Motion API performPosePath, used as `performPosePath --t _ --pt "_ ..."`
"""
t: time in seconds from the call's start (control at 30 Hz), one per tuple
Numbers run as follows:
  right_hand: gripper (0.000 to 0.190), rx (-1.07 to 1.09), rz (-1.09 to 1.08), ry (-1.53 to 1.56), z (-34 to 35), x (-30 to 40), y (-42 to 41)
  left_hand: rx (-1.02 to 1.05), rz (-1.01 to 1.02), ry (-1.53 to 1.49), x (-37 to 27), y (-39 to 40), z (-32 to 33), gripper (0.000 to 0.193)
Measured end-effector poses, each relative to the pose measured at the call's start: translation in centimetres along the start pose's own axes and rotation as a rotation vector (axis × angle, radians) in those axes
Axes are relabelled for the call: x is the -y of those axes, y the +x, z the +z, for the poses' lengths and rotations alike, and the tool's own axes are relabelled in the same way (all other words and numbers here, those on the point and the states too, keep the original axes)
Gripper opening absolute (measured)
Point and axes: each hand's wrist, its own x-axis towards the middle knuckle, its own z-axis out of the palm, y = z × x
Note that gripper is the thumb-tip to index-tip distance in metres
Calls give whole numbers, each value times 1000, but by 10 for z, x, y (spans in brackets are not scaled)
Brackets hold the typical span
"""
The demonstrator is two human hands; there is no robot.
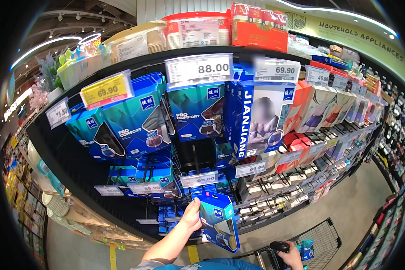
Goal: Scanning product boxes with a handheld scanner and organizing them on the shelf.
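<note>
My left hand (191, 215) grips a blue and teal box of underwear (219, 221) by its upper left edge. The box is tilted, with a hang tab on top and a clear window in its front. At the lower right, my right hand (291, 255) is closed around a black handheld device (279, 246) with a rounded head, above the handle end of a wire shopping cart (324, 238). A similar blue and teal box (307, 249) is in the cart, partly hidden behind that hand.
A black shelf rack carries hanging blue boxes (195, 111) on hooks, with price tags (199, 68) along its rails. Packs of paper cups (199, 32) stand on top. Stacked white bowls (55, 204) are at the left. Another product rack (384, 222) borders the aisle at the right.
</note>
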Motion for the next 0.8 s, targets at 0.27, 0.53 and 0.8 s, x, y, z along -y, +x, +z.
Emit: performPosePath --t 0.27,0.53,0.8 --pt "72 4 67 -18 37 -47 28 -11 -23 -34 8 14 6 71" --pt "66 -68 199 72 60 -98 42 34 31 31 10 6 19 69" --pt "86 -73 272 -24 59 -131 49 5 -28 1 16 1 24 76"
